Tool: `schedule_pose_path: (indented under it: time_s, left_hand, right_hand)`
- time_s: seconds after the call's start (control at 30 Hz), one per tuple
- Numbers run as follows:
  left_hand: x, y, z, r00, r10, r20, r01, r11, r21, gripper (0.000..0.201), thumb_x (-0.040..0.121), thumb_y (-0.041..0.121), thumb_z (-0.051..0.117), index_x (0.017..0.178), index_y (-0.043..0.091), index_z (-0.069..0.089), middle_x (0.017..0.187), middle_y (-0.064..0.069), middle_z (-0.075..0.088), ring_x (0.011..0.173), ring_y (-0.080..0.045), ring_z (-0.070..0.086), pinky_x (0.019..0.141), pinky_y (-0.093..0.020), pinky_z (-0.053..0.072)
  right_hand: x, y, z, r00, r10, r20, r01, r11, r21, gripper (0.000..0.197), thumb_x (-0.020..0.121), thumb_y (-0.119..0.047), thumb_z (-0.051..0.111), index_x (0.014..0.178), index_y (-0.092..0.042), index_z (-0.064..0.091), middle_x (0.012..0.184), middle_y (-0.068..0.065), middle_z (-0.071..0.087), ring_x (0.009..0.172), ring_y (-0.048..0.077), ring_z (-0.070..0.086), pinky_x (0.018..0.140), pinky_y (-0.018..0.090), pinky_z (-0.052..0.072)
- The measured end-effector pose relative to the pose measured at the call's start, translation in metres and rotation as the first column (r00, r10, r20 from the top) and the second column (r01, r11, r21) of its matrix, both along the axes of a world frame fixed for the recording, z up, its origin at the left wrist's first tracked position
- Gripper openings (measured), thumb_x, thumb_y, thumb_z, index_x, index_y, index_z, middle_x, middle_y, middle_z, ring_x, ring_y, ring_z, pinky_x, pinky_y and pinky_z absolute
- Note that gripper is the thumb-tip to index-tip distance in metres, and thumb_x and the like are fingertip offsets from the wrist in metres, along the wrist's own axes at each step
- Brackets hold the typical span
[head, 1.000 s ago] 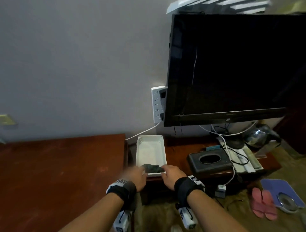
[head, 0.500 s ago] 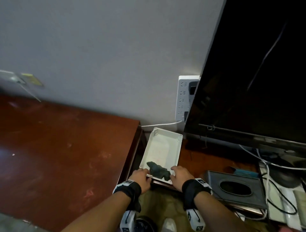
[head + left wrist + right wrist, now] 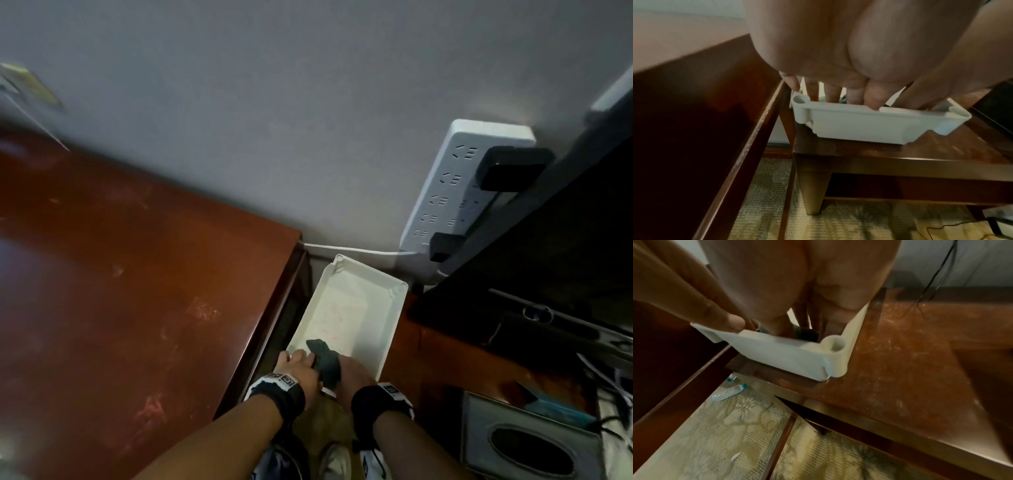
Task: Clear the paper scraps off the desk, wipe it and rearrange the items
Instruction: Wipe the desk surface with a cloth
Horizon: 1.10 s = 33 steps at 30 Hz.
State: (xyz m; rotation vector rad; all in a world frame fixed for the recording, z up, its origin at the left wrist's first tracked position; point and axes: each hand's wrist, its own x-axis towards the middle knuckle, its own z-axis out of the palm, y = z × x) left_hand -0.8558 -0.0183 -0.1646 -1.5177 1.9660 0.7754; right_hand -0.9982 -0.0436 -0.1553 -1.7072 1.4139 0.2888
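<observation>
A white plastic tray (image 3: 394, 329) sits at the left end of a low wooden stand (image 3: 431, 359), beside the taller red-brown desk (image 3: 137, 291). A dark cloth (image 3: 327, 361) lies bunched at the tray's near end, between my hands. My left hand (image 3: 296, 365) holds the near left corner, fingers hooked over the rim (image 3: 859, 110) and thumb on its edge. My right hand (image 3: 354, 371) holds the near right corner, fingers inside the tray (image 3: 781, 356), thumb on the rim. The cloth partly covers my right fingers.
A white power strip (image 3: 455, 192) with black plugs hangs on the wall behind the tray. A dark TV (image 3: 565, 257) stands to the right, with a grey tissue box (image 3: 527, 445) and cables in front of it. A plastic bottle (image 3: 729, 391) lies on the carpet.
The head view has swung down and closer to the tray. Both hands stay at the tray's near end, and the cloth now sits bunched tighter between them.
</observation>
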Motion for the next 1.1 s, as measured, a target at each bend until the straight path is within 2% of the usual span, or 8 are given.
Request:
schedule_pose_path:
  time_s: [0.13, 0.23, 0.4, 0.57, 0.73, 0.83, 0.93, 1.1]
  left_hand:
    - [0.003, -0.001, 0.0, 0.993, 0.089, -0.084, -0.093, 0.995, -0.048, 0.034, 0.097, 0.035, 0.044, 0.122, 0.024, 0.065, 0.139, 0.004, 0.043, 0.13, -0.025, 0.03, 0.099, -0.045, 0.023]
    - [0.006, -0.004, 0.021, 0.971, 0.149, -0.185, -0.168, 0.982, -0.089, 0.038, 0.099, 0.036, 0.038, 0.125, 0.022, 0.062, 0.145, 0.005, 0.038, 0.132, -0.023, 0.032, 0.097, -0.043, 0.028]
    - [0.005, -0.009, 0.067, 0.884, 0.261, -0.387, -0.318, 0.944, -0.089, 0.03, 0.091, 0.023, 0.048, 0.112, 0.015, 0.069, 0.133, 0.0, 0.055, 0.131, -0.018, 0.045, 0.105, -0.026, 0.038]
    - [0.012, -0.01, 0.128, 0.744, 0.412, -0.526, -0.58, 0.789, -0.203, 0.02, 0.085, 0.015, 0.064, 0.093, 0.028, 0.05, 0.104, 0.009, 0.055, 0.099, -0.014, 0.058, 0.083, -0.022, 0.042]
    - [0.039, 0.009, 0.168, 0.645, 0.435, -0.628, -0.683, 0.697, -0.219, 0.042, 0.088, 0.017, 0.067, 0.128, 0.026, 0.056, 0.119, 0.005, 0.055, 0.109, -0.014, 0.056, 0.096, -0.021, 0.04]
    - [0.071, 0.03, 0.183, 0.656, 0.407, -0.635, -0.682, 0.68, -0.269, 0.038, 0.09, 0.013, 0.062, 0.127, 0.024, 0.061, 0.113, 0.004, 0.054, 0.111, -0.016, 0.056, 0.095, -0.015, 0.034]
    - [0.11, 0.054, 0.192, 0.673, 0.399, -0.623, -0.672, 0.682, -0.289, 0.033, 0.089, 0.009, 0.058, 0.117, 0.023, 0.066, 0.106, 0.004, 0.052, 0.103, -0.018, 0.057, 0.086, -0.014, 0.034]
    - [0.165, 0.087, 0.188, 0.619, 0.427, -0.659, -0.726, 0.632, -0.273, 0.026, 0.086, 0.005, 0.059, 0.102, 0.025, 0.065, 0.099, 0.006, 0.053, 0.094, -0.015, 0.053, 0.085, -0.024, 0.041]
  right_hand:
    - [0.001, -0.009, -0.002, 0.988, -0.102, -0.112, 0.104, 0.995, 0.008, 0.023, 0.097, -0.029, 0.053, 0.112, -0.014, 0.061, 0.112, 0.006, 0.066, 0.102, 0.024, 0.062, 0.086, 0.029, 0.048]
    - [-0.003, -0.008, 0.012, 0.988, -0.124, -0.091, 0.122, 0.992, -0.033, 0.02, 0.088, -0.025, 0.06, 0.105, -0.017, 0.063, 0.105, 0.002, 0.064, 0.096, 0.022, 0.062, 0.085, 0.032, 0.051]
    - [-0.012, -0.012, 0.058, 0.996, -0.076, 0.034, 0.081, 0.982, -0.173, 0.039, 0.089, -0.013, 0.05, 0.126, -0.024, 0.053, 0.118, 0.001, 0.051, 0.112, 0.019, 0.052, 0.099, 0.029, 0.043]
    - [-0.007, -0.017, 0.114, 0.98, -0.037, 0.197, 0.091, 0.958, -0.273, 0.029, 0.091, -0.007, 0.053, 0.115, -0.019, 0.065, 0.102, -0.003, 0.049, 0.089, 0.009, 0.054, 0.095, 0.022, 0.045]
    - [0.008, -0.004, 0.147, 0.942, -0.06, 0.329, 0.19, 0.905, -0.38, 0.011, 0.089, -0.005, 0.063, 0.095, -0.014, 0.062, 0.101, -0.008, 0.046, 0.091, 0.005, 0.054, 0.085, 0.004, 0.039]
    - [0.028, 0.012, 0.162, 0.932, -0.046, 0.36, 0.204, 0.888, -0.412, 0.011, 0.09, -0.007, 0.064, 0.096, -0.014, 0.059, 0.11, -0.012, 0.047, 0.1, 0.002, 0.05, 0.09, 0.002, 0.035]
    - [0.053, 0.026, 0.174, 0.924, -0.105, 0.367, 0.252, 0.89, -0.38, 0.013, 0.093, -0.013, 0.062, 0.106, -0.015, 0.061, 0.116, -0.009, 0.055, 0.108, 0.009, 0.054, 0.096, 0.014, 0.041]
    - [0.106, 0.069, 0.198, 0.908, -0.141, 0.394, 0.303, 0.87, -0.389, 0.021, 0.095, -0.01, 0.057, 0.088, -0.028, 0.051, 0.092, -0.01, 0.062, 0.085, 0.005, 0.059, 0.069, 0.006, 0.043]
